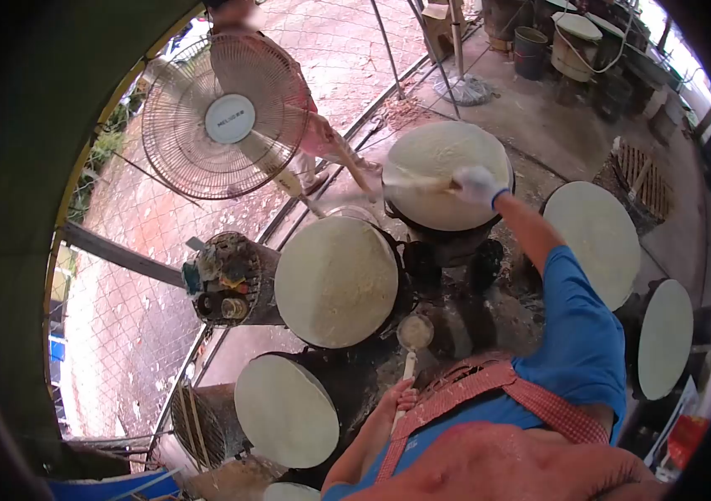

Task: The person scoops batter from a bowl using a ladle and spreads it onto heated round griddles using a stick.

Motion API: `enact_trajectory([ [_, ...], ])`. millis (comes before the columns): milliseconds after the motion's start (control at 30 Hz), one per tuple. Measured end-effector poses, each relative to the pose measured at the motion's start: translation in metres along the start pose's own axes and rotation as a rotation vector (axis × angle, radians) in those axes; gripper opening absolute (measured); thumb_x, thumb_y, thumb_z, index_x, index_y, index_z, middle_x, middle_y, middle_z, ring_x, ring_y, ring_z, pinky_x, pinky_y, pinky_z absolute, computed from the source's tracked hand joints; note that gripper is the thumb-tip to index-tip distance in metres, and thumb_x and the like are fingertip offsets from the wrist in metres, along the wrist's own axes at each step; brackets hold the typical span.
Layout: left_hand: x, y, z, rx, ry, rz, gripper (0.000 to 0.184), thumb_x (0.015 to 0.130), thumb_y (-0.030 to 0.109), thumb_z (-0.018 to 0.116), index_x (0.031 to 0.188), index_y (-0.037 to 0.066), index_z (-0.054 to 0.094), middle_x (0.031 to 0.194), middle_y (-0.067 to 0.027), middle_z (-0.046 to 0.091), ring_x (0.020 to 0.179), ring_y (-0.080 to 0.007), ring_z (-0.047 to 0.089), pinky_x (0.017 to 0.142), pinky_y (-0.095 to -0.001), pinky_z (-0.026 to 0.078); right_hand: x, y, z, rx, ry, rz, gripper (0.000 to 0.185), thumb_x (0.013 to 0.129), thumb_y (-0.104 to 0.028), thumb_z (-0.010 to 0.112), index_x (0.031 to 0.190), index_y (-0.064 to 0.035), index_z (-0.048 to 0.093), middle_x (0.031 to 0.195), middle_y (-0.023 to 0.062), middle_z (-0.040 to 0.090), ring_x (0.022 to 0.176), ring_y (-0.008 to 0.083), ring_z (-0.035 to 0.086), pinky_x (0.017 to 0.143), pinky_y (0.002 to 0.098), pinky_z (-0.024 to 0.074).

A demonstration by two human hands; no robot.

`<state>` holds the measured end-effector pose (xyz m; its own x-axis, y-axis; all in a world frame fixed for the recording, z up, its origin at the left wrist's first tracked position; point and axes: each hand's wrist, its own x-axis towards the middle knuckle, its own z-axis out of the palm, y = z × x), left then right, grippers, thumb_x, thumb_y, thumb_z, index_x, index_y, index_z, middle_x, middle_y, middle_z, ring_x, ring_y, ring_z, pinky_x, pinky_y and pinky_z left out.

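My left hand (397, 397), bare, is closed around the pale handle of a ladle (415, 332) near my apron. The ladle's round bowl looks coated with pale batter. My right hand (476, 185), in a white glove, is over the far round griddle (447, 219), which is covered with a pale layer of batter. From that hand a light, flat spreader (419, 185) reaches left across the batter; motion smears its outline, and the glove hides the grip. Another coated griddle (337, 282) lies nearer, left of the ladle.
More pale-covered griddles stand at the near left (287, 411), right (592, 242) and far right (665, 338). A large fan (230, 118) is at the upper left, with a person (314, 134) behind it. Jars crowd a basket-like stand (226, 280). Buckets (574, 46) line the back.
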<state>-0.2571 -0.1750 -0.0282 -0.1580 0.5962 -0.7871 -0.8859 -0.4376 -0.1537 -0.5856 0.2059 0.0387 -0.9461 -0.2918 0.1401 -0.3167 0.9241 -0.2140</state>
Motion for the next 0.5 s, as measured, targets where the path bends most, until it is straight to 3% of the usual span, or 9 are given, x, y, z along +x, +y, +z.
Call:
enact_trajectory([
  [67, -0.002, 0.011, 0.008, 0.136, 0.002, 0.029, 0.007, 0.091, 0.021, 0.047, 0.093, 0.015, 0.044, 0.057, 0.0037, 0.033, 0.038, -0.0028, 0.027, 0.029, -0.0155, 0.021, 0.023, 0.018, -0.037, 0.033, 0.103, 0.129, 0.026, 0.071, -0.025, 0.054, 0.080, -0.0013, 0.059, 0.083, 0.0218, 0.060, 0.083, 0.0372, 0.057, 0.073, 0.0442, 0.0450],
  [100, 0.000, 0.013, 0.011, 0.128, 0.018, 0.008, 0.011, 0.090, 0.019, 0.050, 0.095, 0.017, 0.040, 0.056, 0.0036, 0.033, 0.038, -0.0028, 0.028, 0.029, -0.0153, 0.022, 0.032, 0.027, -0.058, 0.035, 0.214, 0.169, 0.027, 0.071, -0.026, 0.054, 0.080, -0.0011, 0.059, 0.085, 0.0215, 0.060, 0.083, 0.0381, 0.057, 0.073, 0.0447, 0.0447],
  [167, 0.007, 0.020, 0.010, 0.133, 0.035, -0.013, 0.019, 0.088, 0.017, 0.052, 0.098, 0.019, 0.036, 0.055, 0.0035, 0.032, 0.038, -0.0028, 0.028, 0.029, -0.0150, 0.022, 0.049, 0.049, -0.106, 0.142, 0.231, 0.277, 0.028, 0.070, -0.026, 0.053, 0.083, -0.0019, 0.060, 0.088, 0.0218, 0.060, 0.086, 0.0397, 0.056, 0.074, 0.0456, 0.0438],
  [233, 0.016, 0.023, 0.008, 0.122, -0.021, -0.056, 0.024, 0.088, 0.015, 0.052, 0.107, 0.020, 0.037, 0.055, 0.0043, 0.031, 0.038, -0.0025, 0.028, 0.030, -0.0149, 0.022, 0.065, 0.083, -0.128, 0.168, 0.482, 0.352, 0.027, 0.069, -0.025, 0.055, 0.082, -0.0025, 0.062, 0.081, 0.0186, 0.063, 0.077, 0.0350, 0.060, 0.068, 0.0429, 0.0456],
  [300, 0.019, 0.020, 0.013, 0.091, -0.024, -0.063, 0.025, 0.088, 0.014, 0.052, 0.109, 0.020, 0.038, 0.056, 0.0039, 0.032, 0.039, -0.0025, 0.028, 0.030, -0.0151, 0.022, 0.075, 0.139, -0.148, 0.551, 0.375, 0.578, 0.025, 0.069, -0.024, 0.057, 0.081, -0.0032, 0.064, 0.067, 0.0121, 0.062, 0.063, 0.0244, 0.060, 0.058, 0.0372, 0.0462],
  [367, 0.023, 0.020, 0.025, 0.039, -0.034, -0.057, 0.029, 0.088, 0.013, 0.051, 0.114, 0.019, 0.041, 0.057, 0.0030, 0.032, 0.039, -0.0026, 0.028, 0.030, -0.0156, 0.023, 0.059, 0.162, -0.174, 0.590, 0.569, 0.624, 0.023, 0.071, -0.022, 0.057, 0.081, -0.0049, 0.067, 0.060, 0.0071, 0.059, 0.054, 0.0149, 0.055, 0.050, 0.0315, 0.0439],
  [433, 0.027, 0.020, 0.032, 0.025, -0.069, -0.114, 0.025, 0.089, 0.013, 0.050, 0.112, 0.018, 0.044, 0.057, 0.0024, 0.032, 0.039, -0.0030, 0.028, 0.031, -0.0158, 0.023, 0.038, 0.209, -0.179, 0.566, 0.787, 0.616, 0.023, 0.071, -0.020, 0.057, 0.084, -0.0049, 0.068, 0.062, 0.0081, 0.061, 0.055, 0.0158, 0.056, 0.050, 0.0320, 0.0441],
  [467, 0.031, 0.023, 0.036, -0.035, -0.107, -0.144, 0.021, 0.089, 0.014, 0.049, 0.110, 0.017, 0.047, 0.057, 0.0018, 0.033, 0.038, -0.0034, 0.027, 0.031, -0.0159, 0.023, 0.017, 0.221, -0.188, 0.656, 0.882, 0.718, 0.023, 0.071, -0.019, 0.057, 0.085, -0.0039, 0.067, 0.067, 0.0114, 0.063, 0.061, 0.0209, 0.060, 0.056, 0.0350, 0.0461],
  [500, 0.038, 0.023, 0.041, 0.041, -0.080, -0.205, 0.021, 0.089, 0.014, 0.049, 0.110, 0.017, 0.047, 0.057, 0.0018, 0.033, 0.038, -0.0034, 0.027, 0.031, -0.0159, 0.023, 0.003, 0.265, -0.190, 0.347, 0.935, 0.810, 0.027, 0.071, -0.022, 0.061, 0.088, -0.0025, 0.066, 0.063, 0.0054, 0.059, 0.058, 0.0148, 0.057, 0.053, 0.0311, 0.0440],
])
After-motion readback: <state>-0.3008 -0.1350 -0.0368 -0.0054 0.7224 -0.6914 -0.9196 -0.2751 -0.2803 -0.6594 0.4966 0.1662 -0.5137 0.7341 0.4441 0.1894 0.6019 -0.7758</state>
